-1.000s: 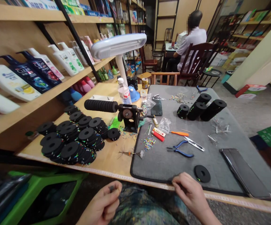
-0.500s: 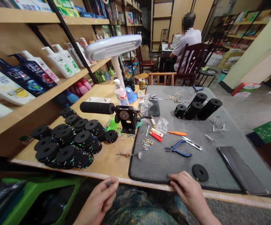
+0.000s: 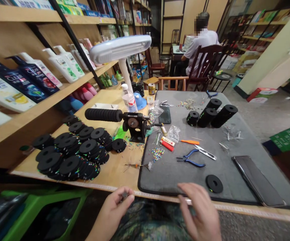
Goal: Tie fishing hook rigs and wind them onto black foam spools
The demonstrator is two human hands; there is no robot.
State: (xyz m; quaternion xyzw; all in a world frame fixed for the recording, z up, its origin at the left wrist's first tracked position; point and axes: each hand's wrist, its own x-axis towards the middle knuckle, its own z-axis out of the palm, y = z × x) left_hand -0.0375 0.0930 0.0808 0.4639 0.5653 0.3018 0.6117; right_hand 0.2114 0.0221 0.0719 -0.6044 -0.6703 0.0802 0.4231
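Note:
My left hand (image 3: 115, 209) hovers just below the table's front edge, thumb and fingers pinched on something tiny and dark that I cannot make out. My right hand (image 3: 200, 214) is off the grey mat (image 3: 185, 174), blurred, its fingers apart and pointing down, nothing in them. A single black foam disc (image 3: 214, 183) lies on the mat just beyond that hand. Blue-handled pliers (image 3: 190, 160) and small scissors (image 3: 205, 152) lie further in. A black hand-crank winder (image 3: 135, 124) with a long foam handle stands at the mat's left edge.
Several stacks of black foam discs (image 3: 72, 154) cover the wooden table (image 3: 120, 174) at left. Foam rolls (image 3: 212, 115), a phone (image 3: 258, 180), beads, a red lighter, a desk lamp (image 3: 121, 50) and a bottle are around. Shampoo shelves run along the left. A person sits at the back.
My right hand has lifted off the mat's front edge and drawn back toward me, fingers spreading. My left hand has risen slightly toward the table edge, still pinched.

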